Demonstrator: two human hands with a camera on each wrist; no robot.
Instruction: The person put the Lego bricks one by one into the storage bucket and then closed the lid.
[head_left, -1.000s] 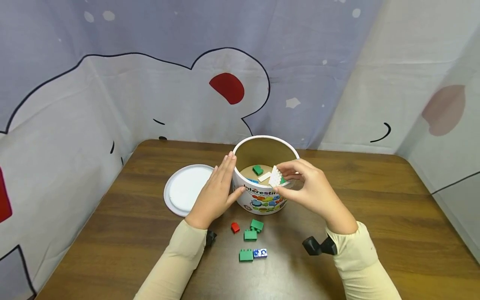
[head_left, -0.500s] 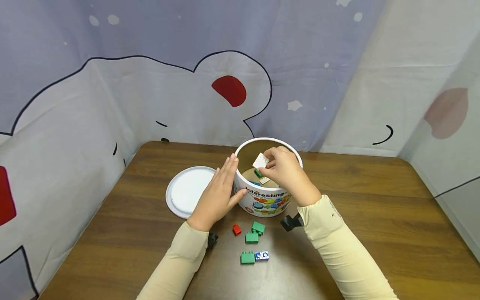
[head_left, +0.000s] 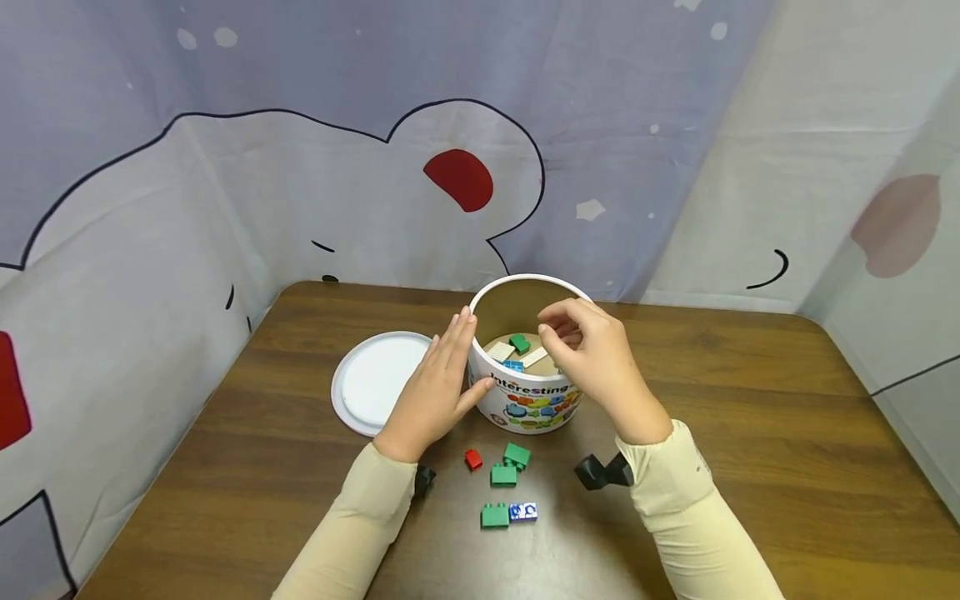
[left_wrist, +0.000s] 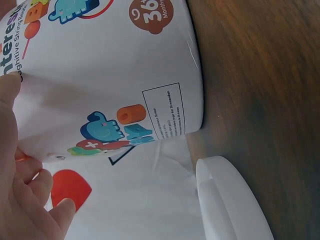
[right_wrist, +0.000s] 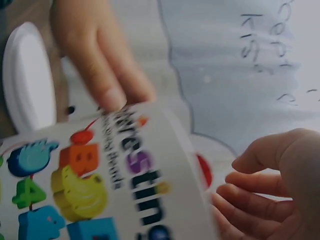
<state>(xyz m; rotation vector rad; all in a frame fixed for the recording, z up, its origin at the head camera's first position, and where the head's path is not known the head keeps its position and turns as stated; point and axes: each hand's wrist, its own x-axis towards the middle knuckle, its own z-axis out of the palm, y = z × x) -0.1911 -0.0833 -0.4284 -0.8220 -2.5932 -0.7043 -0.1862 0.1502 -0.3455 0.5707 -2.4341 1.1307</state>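
A white bucket (head_left: 491,402) with a printed label stands at the table's middle. My left hand (head_left: 431,396) lies against its left side with straight fingers; the left wrist view shows the bucket wall (left_wrist: 90,75) beside that thumb. Above the bucket's right rim is my right hand (head_left: 596,350), its fingers loosely bent. In the right wrist view nothing sits between the fingers of the right hand (right_wrist: 270,185). On the bucket's floor lie a green brick (head_left: 519,343), a blue brick (head_left: 513,365), a white plate brick (head_left: 501,351) and a narrow white piece (head_left: 534,357).
A round white lid (head_left: 378,379) lies left of the bucket. In front are a red brick (head_left: 472,460), several green bricks (head_left: 503,476) and a blue-and-white patterned brick (head_left: 523,512). A patterned cloth (head_left: 337,183) hangs behind the wooden table (head_left: 750,433).
My right hand carried a white studded brick into the bucket and let it go at the left inside, then drew back up and right. The left hand stayed on the bucket.
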